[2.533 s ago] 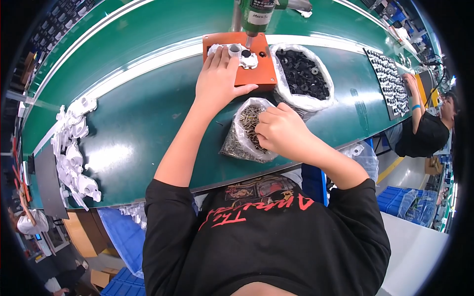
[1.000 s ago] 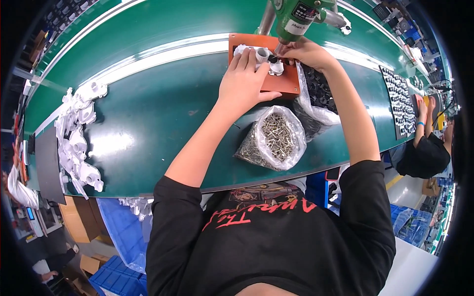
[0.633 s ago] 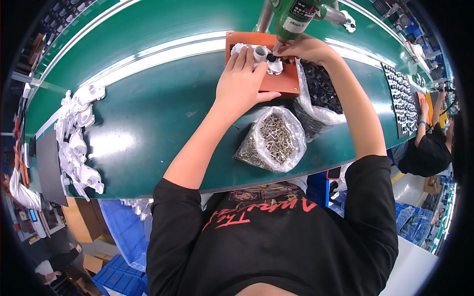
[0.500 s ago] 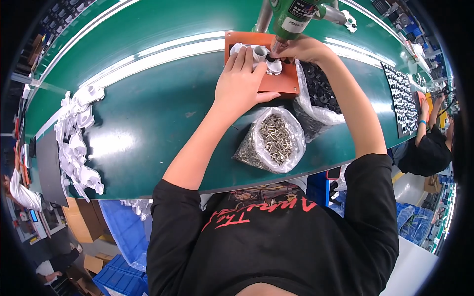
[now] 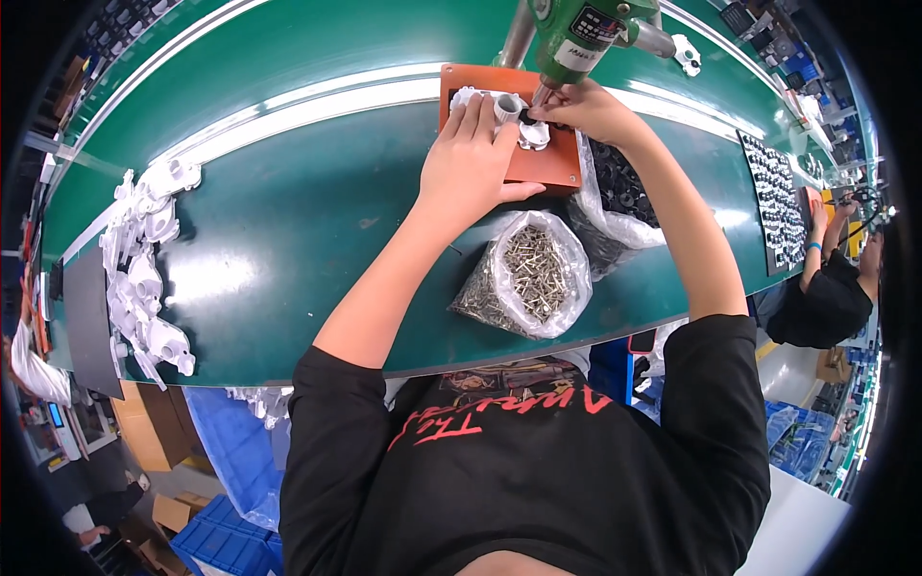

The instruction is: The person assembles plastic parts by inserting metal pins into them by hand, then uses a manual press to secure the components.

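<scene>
My left hand lies with fingers stretched over a white plastic part with a round tube. That part sits on an orange fixture plate, and my left thumb rests apart near the plate's front edge. At the part's right side, my right hand has its fingers pinched beside a small black piece, just under the tip of a green machine. What the right fingertips hold is too small to make out.
An open clear bag of metal screws stands in front of the fixture. Behind it is a bag of black parts. White plastic parts are heaped at left. A tray of small parts lies at right, near another person.
My right hand's fingers have curled in and shifted slightly down beside the black piece. My left hand stays on the white part. The whole view has shifted a little.
</scene>
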The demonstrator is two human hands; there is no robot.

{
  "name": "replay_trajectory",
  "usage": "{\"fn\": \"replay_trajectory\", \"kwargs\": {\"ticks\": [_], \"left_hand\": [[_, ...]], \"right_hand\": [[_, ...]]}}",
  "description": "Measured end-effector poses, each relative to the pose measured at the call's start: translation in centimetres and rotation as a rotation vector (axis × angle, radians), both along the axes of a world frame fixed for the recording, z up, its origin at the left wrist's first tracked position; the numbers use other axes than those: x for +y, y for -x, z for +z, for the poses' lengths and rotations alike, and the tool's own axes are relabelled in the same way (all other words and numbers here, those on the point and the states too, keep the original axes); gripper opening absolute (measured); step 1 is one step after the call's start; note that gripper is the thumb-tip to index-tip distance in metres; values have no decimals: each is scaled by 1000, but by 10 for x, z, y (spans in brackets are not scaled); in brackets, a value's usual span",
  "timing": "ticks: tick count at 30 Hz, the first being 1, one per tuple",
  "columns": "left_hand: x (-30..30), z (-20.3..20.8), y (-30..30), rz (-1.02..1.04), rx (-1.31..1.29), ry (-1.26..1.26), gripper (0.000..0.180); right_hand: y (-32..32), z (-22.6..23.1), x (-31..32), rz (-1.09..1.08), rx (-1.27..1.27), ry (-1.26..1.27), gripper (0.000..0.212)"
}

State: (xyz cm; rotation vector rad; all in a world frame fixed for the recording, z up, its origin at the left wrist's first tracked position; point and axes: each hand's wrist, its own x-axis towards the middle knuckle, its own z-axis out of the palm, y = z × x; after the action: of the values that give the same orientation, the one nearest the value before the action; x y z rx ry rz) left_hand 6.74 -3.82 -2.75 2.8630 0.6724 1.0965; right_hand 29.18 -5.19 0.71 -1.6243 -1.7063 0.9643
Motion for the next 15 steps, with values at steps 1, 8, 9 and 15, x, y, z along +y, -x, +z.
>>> {"fn": "replay_trajectory", "kwargs": {"ticks": [1, 8, 9, 15], "left_hand": [[0, -1, 0, -3, 1, -6, 74], [1, -5, 4, 0, -21, -26, 74], [1, -4, 2, -4, -26, -28, 74], [1, -2, 8, 12, -28, 19, 76]], "right_hand": [[-1, -1, -1, -23, -85, -3, 24], [-2, 13, -14, -48, 123, 4, 18], [-17, 15, -15, -91, 181, 16, 19], [-79, 74, 20, -447, 398, -383, 22]]}}
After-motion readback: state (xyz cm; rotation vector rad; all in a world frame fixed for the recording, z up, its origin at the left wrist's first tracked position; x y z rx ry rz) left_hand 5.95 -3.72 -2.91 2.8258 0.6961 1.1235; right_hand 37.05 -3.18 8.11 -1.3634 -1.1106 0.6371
